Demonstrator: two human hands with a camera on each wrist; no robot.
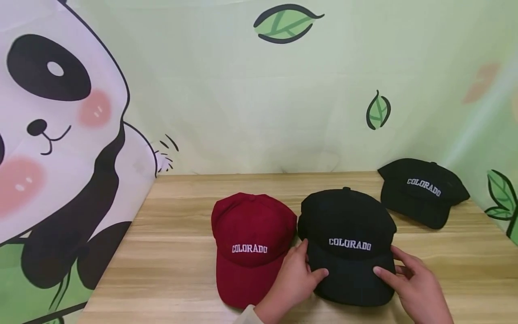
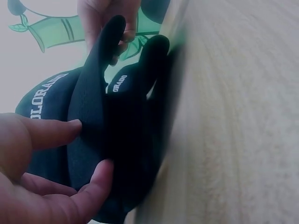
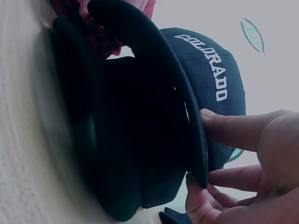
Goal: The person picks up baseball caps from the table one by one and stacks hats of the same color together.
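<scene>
My left hand (image 1: 293, 276) and right hand (image 1: 417, 281) grip opposite sides of a black baseball cap (image 1: 350, 213) with white COLORADO lettering, thumbs on top of its brim. Both wrist views show the held brim (image 2: 88, 112) raised and tilted over a second black cap (image 2: 131, 79), part of whose lettering shows below. Seen from the right wrist, fingers curl under the brim edge while dark cap fabric (image 3: 119, 154) lies beneath. From the head view this lower cap is hidden. Left of the black one, a dark red COLORADO cap (image 1: 251, 229) lies brim forward, partly behind my left forearm.
Another black COLORADO cap (image 1: 422, 193) sits at the back right of the wooden table (image 1: 170, 252), turned at an angle. A pale green backdrop (image 1: 226, 108) with leaves rises behind, and a printed panda (image 1: 73, 148) covers the left side.
</scene>
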